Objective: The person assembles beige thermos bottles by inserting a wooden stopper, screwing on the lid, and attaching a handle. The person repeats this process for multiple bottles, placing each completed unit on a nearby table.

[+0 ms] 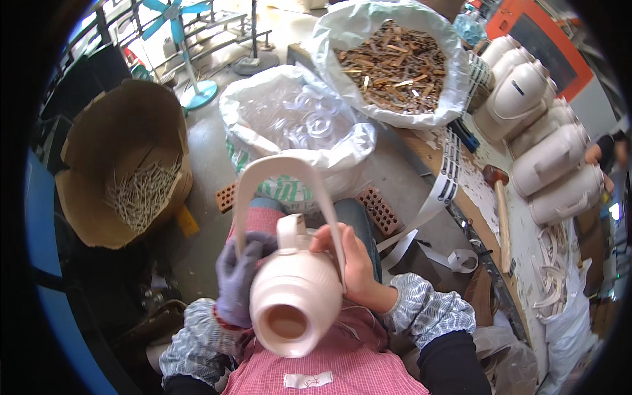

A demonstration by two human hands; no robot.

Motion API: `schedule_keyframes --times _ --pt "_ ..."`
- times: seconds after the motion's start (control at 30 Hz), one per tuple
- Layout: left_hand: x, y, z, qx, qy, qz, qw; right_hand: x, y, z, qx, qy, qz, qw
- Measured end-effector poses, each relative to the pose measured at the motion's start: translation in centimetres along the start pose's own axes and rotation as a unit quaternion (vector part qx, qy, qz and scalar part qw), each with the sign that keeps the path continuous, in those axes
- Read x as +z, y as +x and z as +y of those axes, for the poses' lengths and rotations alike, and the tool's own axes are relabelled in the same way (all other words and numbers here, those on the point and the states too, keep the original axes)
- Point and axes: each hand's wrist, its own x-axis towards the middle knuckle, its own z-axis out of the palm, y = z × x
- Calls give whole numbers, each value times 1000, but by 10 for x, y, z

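A pale pink plastic thermos jug shell [299, 289] lies tilted over my lap, its round open mouth facing me. Its wide carrying handle [280, 164] arches up at the far end, and a smaller grip [289, 234] stands out from its side. My left hand [240, 276], in a purple-grey glove, is closed round the shell's left side near the foot of the carrying handle. Bare, my right hand [352, 260] clasps the right side, fingers curled behind the handle's other foot. The undersides of both palms are hidden.
A cardboard box [125, 158] with thin pale sticks stands at left. Ahead are a sack of clear plastic scraps [296, 118] and a sack of brown pieces [395, 66]. Several finished-looking jugs [550, 158] and a mallet [501, 210] lie along the right bench. A blue fan [197, 92] stands beyond.
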Motion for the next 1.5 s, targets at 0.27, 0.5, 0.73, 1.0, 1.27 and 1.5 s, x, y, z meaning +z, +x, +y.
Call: schedule_keyframes --times 0.27,0.5,0.73,1.0,1.27,1.5 --pt "25 17 88 332 -153 -119 923 -21 92 -39 -106 -325 -220 913" --pt "-18 58 68 337 472 -239 779 -225 -24 -212 -340 -308 319 829" --pt "-50 74 0 52 256 -243 934 -312 -136 -304 -503 -245 587 586" --pt "2 85 5 53 310 -276 908 -399 -122 -331 -445 -384 714 381" --pt "-9 85 -5 -109 365 -235 894 -358 -98 -290 -464 -449 599 474" --pt "38 109 -25 53 406 -370 834 -322 0 -262 -445 -393 495 634"
